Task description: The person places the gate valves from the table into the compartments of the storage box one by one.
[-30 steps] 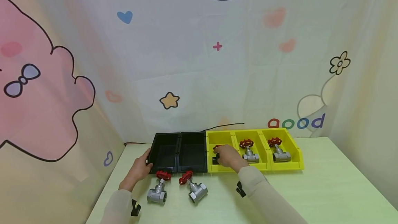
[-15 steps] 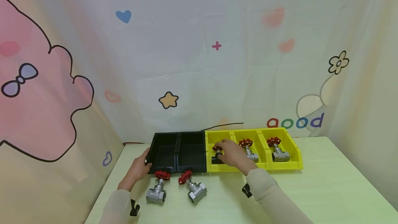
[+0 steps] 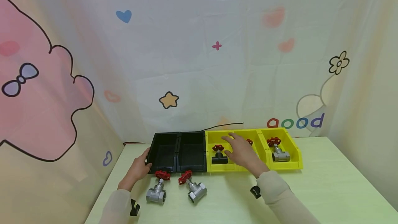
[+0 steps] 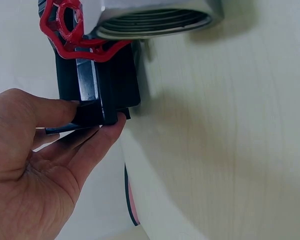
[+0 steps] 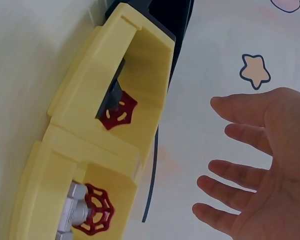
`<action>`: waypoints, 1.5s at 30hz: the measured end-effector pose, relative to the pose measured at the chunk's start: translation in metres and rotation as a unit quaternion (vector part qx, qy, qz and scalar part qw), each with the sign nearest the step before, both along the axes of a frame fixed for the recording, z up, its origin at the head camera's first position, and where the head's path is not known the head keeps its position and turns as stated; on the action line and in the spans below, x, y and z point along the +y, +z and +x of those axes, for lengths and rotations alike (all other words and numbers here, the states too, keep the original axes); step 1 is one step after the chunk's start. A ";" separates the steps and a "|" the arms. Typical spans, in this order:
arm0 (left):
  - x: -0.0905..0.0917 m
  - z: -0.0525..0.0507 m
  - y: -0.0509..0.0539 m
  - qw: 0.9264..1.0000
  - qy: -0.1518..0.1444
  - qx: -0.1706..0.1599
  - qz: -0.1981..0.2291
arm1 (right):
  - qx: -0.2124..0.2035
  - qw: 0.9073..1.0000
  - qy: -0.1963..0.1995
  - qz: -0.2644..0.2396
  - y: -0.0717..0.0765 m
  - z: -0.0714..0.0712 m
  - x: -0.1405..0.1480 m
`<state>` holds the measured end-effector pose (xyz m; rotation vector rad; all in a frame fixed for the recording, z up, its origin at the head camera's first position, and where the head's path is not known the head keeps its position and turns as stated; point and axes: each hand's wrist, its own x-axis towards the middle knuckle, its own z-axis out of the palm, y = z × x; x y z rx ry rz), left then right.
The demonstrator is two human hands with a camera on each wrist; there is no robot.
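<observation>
My left hand (image 3: 138,168) holds the left wall of the end black bin (image 3: 164,153), thumb on one side and fingers on the other in the left wrist view. Over the yellow bins hovers my right hand (image 3: 244,151), fingers spread and nothing in them. Just left of it, a black valve with a red handwheel (image 3: 219,159) sits upright in the leftmost yellow bin (image 3: 217,136). The middle yellow bin holds a silver valve (image 5: 70,210), mostly hidden by my right hand in the head view. Another silver valve (image 3: 281,155) stands in the right yellow bin (image 3: 296,155).
Two silver valves with red handwheels, one on the left (image 3: 156,194) and one tilted (image 3: 197,192), lie on the table (image 3: 335,189) before the black bins. A second black bin (image 3: 192,153) adjoins the yellow ones. A curtain (image 3: 192,61) hangs behind.
My right hand has let go of the black valve in the leftmost yellow bin, then lifted and moved right with its fingers opening. The left hand stays on the black bin.
</observation>
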<state>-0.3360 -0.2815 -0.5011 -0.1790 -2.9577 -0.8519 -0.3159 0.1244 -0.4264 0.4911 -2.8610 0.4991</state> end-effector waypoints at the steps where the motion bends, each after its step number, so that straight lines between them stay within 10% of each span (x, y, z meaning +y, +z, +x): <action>1: 0.000 0.000 0.000 1.000 0.000 0.000 0.001 | 0.003 1.000 0.000 0.000 0.001 0.000 0.003; 45: -0.002 -0.001 -0.001 1.000 -0.009 0.006 0.003 | 0.001 0.996 -0.083 -0.016 0.002 0.013 0.127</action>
